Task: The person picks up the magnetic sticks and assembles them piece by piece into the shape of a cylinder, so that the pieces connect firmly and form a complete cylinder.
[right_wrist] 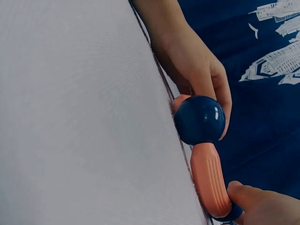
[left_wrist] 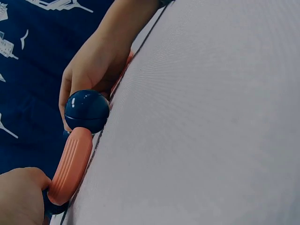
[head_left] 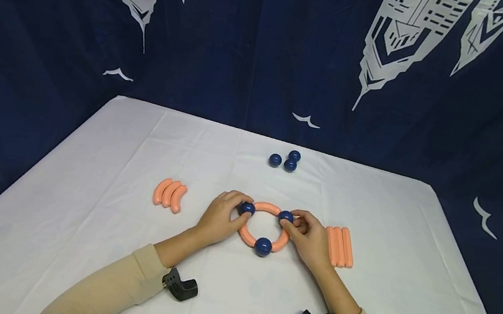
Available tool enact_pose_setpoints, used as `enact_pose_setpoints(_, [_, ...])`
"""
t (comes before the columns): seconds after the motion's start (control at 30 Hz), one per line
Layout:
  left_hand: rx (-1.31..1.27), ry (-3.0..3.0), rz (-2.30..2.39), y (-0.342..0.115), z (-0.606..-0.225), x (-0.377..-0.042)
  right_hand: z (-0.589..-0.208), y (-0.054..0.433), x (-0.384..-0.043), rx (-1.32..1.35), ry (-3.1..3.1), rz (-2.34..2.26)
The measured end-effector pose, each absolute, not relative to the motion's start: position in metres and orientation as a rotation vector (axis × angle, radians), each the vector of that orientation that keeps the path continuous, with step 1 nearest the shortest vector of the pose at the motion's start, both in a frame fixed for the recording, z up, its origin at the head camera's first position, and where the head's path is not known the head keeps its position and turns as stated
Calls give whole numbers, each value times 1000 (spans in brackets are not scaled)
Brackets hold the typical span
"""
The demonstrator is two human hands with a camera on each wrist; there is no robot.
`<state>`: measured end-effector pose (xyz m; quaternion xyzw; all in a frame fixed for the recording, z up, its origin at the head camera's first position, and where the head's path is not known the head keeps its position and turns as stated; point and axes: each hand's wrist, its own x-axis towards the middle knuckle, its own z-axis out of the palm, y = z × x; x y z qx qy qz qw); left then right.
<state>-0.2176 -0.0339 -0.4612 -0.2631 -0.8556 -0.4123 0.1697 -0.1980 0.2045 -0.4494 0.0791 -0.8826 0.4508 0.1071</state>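
Observation:
A ring of curved orange sticks [head_left: 268,207] and three dark blue balls [head_left: 263,246] lies on the white table. My left hand [head_left: 223,217] pinches the ball at the ring's upper left [head_left: 247,208] between thumb and fingers. On the other side, my right hand [head_left: 313,242] grips the upper right ball [head_left: 286,216] in the same way. The left wrist view shows the front ball [left_wrist: 87,111] joined to a ribbed curved stick [left_wrist: 71,166] that runs to the left hand. From the right wrist, another curved stick [right_wrist: 210,180] links that ball with the right hand's ball.
Three loose blue balls [head_left: 275,160] sit near the table's back edge. Left of the ring lie three curved orange sticks [head_left: 167,194], and to its right several straight orange sticks [head_left: 340,247] side by side. A dark blue printed curtain [head_left: 229,52] hangs behind the white table [head_left: 113,256].

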Motion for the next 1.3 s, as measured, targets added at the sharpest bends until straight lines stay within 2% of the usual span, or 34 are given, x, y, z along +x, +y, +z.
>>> enact_pose_setpoints(0.8, [-693,-2461,-1220,-34,-458,-216,-434,210,-193,261,-2774,1296])
enact_pose_setpoints(1.3, [-681,-2471,-1246,-34,-459,-217,-409,256,-174,156,-2748,1239])
